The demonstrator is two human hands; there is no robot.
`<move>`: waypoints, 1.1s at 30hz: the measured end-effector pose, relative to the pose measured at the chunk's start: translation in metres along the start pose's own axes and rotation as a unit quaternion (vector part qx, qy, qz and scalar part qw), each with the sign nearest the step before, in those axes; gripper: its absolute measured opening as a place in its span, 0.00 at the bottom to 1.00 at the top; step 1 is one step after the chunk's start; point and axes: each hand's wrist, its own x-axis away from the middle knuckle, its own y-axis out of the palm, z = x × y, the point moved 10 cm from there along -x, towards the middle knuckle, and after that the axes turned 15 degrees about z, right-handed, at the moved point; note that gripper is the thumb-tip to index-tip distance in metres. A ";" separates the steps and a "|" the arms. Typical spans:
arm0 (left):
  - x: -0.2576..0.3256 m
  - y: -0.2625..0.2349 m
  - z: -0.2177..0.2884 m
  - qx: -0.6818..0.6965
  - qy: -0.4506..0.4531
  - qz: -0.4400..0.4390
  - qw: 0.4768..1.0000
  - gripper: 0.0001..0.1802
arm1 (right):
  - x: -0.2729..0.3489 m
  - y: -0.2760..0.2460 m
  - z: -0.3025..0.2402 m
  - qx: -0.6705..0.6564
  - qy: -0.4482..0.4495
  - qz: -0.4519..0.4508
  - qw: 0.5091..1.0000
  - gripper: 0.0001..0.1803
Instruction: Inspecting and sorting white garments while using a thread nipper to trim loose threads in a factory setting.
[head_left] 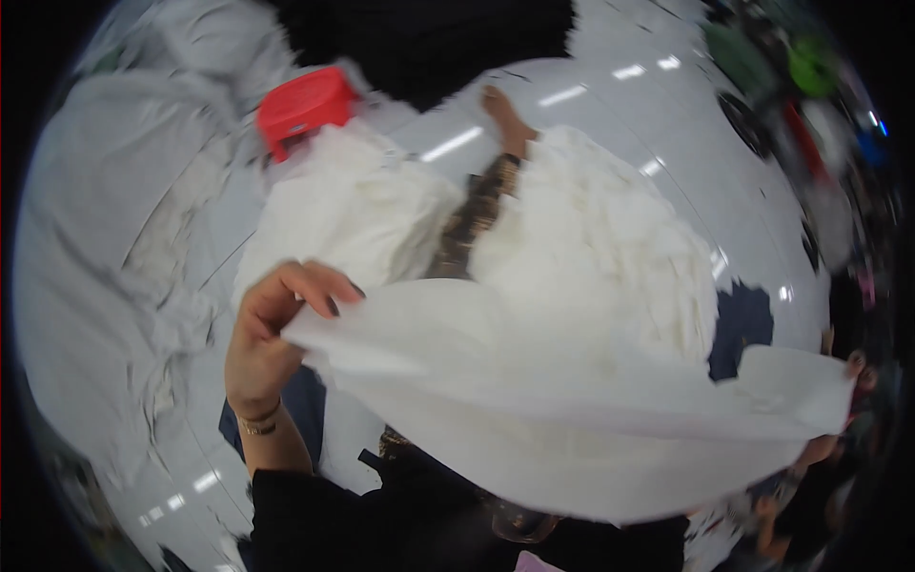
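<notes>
On the glossy pale floor (pixel 667 219) sits a big heap of white folded cloths (pixel 591 238), with grey fabric bundles (pixel 105 238) off to my left. In front of me I'm stretching out one wide white cloth sheet (pixel 572 410). My left hand (pixel 272 334) pinches its left corner; my right hand (pixel 853 367) is mostly hidden at the other corner, so I can't tell its grip. A small red plastic stool (pixel 305 105) stands behind the heap.

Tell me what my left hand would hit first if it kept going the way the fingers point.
The left hand grips the white cloth by a corner, fingers pointing right. Going straight on, it would probably meet the white pile first, though depth is hard to judge.
</notes>
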 end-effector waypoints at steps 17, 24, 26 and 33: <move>0.108 -0.223 0.184 -0.497 0.439 0.588 0.463 0.13 | -0.191 0.215 0.465 0.431 -0.074 -0.177 0.882 0.03; 0.113 -0.206 -0.086 -0.547 0.096 0.374 0.743 0.10 | -0.205 -0.063 0.583 0.704 0.133 -0.076 0.694 0.13; 0.117 -0.155 -0.162 -0.652 0.008 0.159 0.742 0.17 | -0.172 -0.121 0.582 0.757 0.141 -0.110 0.629 0.16; 0.101 -0.124 -0.212 -0.689 -0.196 -0.157 0.679 0.20 | -0.095 -0.071 0.426 0.595 0.067 -0.076 0.798 0.18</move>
